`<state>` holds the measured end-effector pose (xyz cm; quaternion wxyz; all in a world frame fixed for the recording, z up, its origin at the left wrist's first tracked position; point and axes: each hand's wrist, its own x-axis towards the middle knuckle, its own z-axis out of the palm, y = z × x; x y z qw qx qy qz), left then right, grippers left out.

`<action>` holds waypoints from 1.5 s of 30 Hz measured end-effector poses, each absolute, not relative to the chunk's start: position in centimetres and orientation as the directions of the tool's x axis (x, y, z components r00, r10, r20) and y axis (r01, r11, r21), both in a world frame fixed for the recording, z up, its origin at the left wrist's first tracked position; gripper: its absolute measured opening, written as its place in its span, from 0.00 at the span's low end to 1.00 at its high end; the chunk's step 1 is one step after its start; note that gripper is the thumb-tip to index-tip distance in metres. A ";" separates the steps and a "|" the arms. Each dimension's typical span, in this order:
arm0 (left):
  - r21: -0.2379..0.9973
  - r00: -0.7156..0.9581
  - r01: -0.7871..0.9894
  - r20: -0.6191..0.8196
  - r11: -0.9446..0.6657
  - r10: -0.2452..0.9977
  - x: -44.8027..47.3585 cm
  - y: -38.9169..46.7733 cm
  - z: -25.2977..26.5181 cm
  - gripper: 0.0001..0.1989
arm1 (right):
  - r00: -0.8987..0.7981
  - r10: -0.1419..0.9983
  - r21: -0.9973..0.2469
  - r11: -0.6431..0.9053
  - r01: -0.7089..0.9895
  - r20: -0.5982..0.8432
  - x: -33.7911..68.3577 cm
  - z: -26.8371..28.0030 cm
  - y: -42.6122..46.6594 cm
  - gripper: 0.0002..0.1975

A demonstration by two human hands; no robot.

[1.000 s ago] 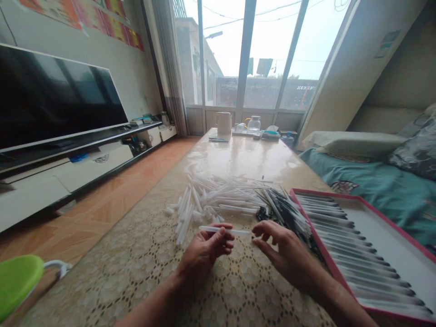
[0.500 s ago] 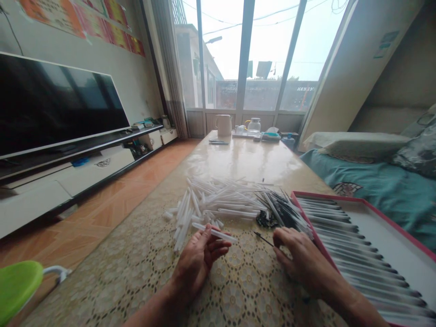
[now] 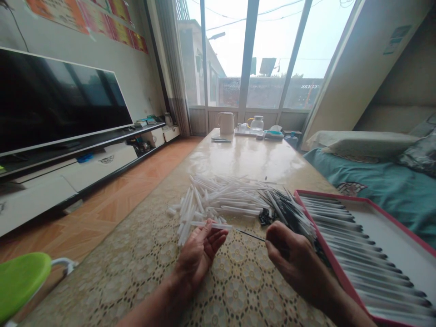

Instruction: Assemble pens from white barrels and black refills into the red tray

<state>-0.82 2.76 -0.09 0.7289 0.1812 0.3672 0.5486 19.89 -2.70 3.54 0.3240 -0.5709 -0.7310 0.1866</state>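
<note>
Between thumb and fingers, my left hand (image 3: 203, 245) pinches a white translucent pen barrel (image 3: 220, 226), held nearly level with its end pointing right. My right hand (image 3: 289, 254) is closed on a thin dark pen refill (image 3: 252, 235), whose tip points left at the barrel's end, a small gap apart or just meeting it; I cannot tell which. Behind my left hand lies a heap of white barrels (image 3: 225, 195). Dark refills (image 3: 289, 206) are piled beyond my right hand, beside a small cluster of black caps (image 3: 265, 217).
To the right, a red-edged box (image 3: 344, 284) holds a row of pens with dark ends. A jug (image 3: 225, 123), a glass pitcher (image 3: 257, 124) and a tissue pack (image 3: 274, 132) stand at the table's far end. A green stool (image 3: 25, 281) is at left.
My right hand has moved the refill left, bringing its tip up to the barrel. The barrel in my left hand is now more level. The view has shifted slightly.
</note>
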 end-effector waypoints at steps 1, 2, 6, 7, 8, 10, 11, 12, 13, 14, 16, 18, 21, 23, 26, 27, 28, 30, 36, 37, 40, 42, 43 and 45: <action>0.669 0.139 -0.662 -0.334 0.338 0.932 -0.8 2.7 -0.1 0.05 | -0.138 0.956 -0.642 0.278 0.715 0.260 19.9 3.5 -2.7 0.06; 0.671 0.149 -0.657 -0.331 0.343 0.932 -0.8 2.7 -0.1 0.05 | -0.140 0.956 -0.646 0.279 0.710 0.259 19.9 3.5 -2.7 0.06; 0.672 0.228 -0.634 -0.310 0.382 0.923 -0.7 2.2 -0.2 0.04 | -0.143 0.958 -0.687 0.280 0.671 0.250 19.5 3.0 -2.6 0.06; 0.669 0.264 -0.626 -0.301 0.401 0.916 -0.7 2.1 -0.2 0.04 | -0.133 0.959 -0.700 0.274 0.659 0.250 19.3 2.9 -2.6 0.07; 0.666 0.312 -0.613 -0.290 0.425 0.905 -0.7 1.9 -0.2 0.05 | -0.119 0.961 -0.716 0.267 0.645 0.251 19.1 2.7 -2.7 0.07; 0.666 0.424 -0.575 -0.253 0.475 0.869 -0.5 1.6 -0.3 0.07 | -0.099 0.963 -0.753 0.258 0.605 0.250 18.4 2.5 -2.8 0.08; 0.671 0.479 -0.551 -0.232 0.496 0.847 -0.5 1.5 -0.4 0.08 | -0.109 0.963 -0.773 0.262 0.577 0.245 18.1 2.6 -2.9 0.09; 0.677 0.528 -0.527 -0.212 0.513 0.822 -0.4 1.4 -0.5 0.09 | -0.130 0.962 -0.795 0.273 0.542 0.241 17.9 2.6 -2.9 0.10; 0.682 0.561 -0.509 -0.199 0.525 0.803 -0.4 1.3 -0.5 0.10 | -0.153 0.959 -0.820 0.285 0.496 0.240 17.8 2.7 -2.9 0.12; 0.684 0.577 -0.499 -0.194 0.531 0.793 -0.4 1.3 -0.4 0.10 | -0.163 0.955 -0.847 0.294 0.443 0.246 17.9 2.7 -2.9 0.14; 0.655 0.548 -0.540 -0.202 0.528 0.812 -0.5 1.4 -0.3 0.09 | -0.094 0.958 -0.879 0.285 0.382 0.270 18.6 2.6 -2.4 0.17; 0.594 0.448 -0.643 -0.221 0.483 0.867 -0.7 1.5 0.1 0.06 | 0.070 0.947 -0.845 0.245 0.475 0.314 20.1 2.1 -1.6 0.18; 0.550 0.351 -0.718 -0.244 0.427 0.904 -0.9 1.6 0.6 0.06 | 0.150 0.887 -0.619 0.176 0.765 0.437 22.3 0.5 -0.1 0.11; 0.563 0.339 -0.708 -0.258 0.426 0.905 -0.9 1.5 0.7 0.06 | 0.048 0.879 -0.446 0.193 0.874 0.475 23.1 -0.5 0.6 0.09; 0.600 0.314 -0.678 -0.287 0.425 0.905 -0.7 1.4 0.7 0.07 | -0.098 0.898 -0.269 0.231 0.935 0.430 22.9 -1.3 1.1 0.13; 0.614 0.304 -0.665 -0.298 0.425 0.905 -0.6 1.4 0.7 0.07 | -0.119 0.904 -0.230 0.229 0.946 0.411 22.7 -1.4 1.2 0.13; 0.626 0.296 -0.652 -0.309 0.428 0.904 -0.6 1.4 0.6 0.07 | -0.125 0.908 -0.201 0.220 0.955 0.400 22.4 -1.4 1.2 0.13; 0.646 0.287 -0.631 -0.321 0.430 0.903 -0.5 1.5 0.5 0.07 | -0.120 0.910 -0.168 0.201 0.965 0.396 21.9 -1.2 1.2 0.12; 0.681 0.282 -0.609 -0.292 0.406 0.914 -0.5 1.6 0.1 0.06 | -0.117 0.916 -0.224 0.215 0.951 0.383 22.0 -0.9 0.8 0.06; 0.685 0.279 -0.609 -0.288 0.400 0.916 -0.5 1.6 0.1 0.06 | -0.111 0.918 -0.240 0.215 0.947 0.382 22.1 -1.0 0.7 0.06; 0.697 0.277 -0.600 -0.280 0.393 0.919 -0.5 1.7 0.0 0.05 | -0.093 0.927 -0.283 0.205 0.937 0.364 22.2 -1.1 0.5 0.07; 0.705 0.282 -0.592 -0.273 0.391 0.920 -0.5 1.7 -0.1 0.05 | -0.093 0.937 -0.310 0.204 0.929 0.337 22.2 -1.0 0.5 0.06; 0.710 0.281 -0.589 -0.268 0.386 0.921 -0.5 1.7 -0.1 0.05 | -0.097 0.939 -0.331 0.211 0.919 0.329 22.1 -0.9 0.5 0.06; 0.721 0.276 -0.581 -0.260 0.377 0.925 -0.4 1.7 -0.1 0.04 | -0.103 0.937 -0.409 0.243 0.879 0.334 21.8 -0.6 0.3 0.07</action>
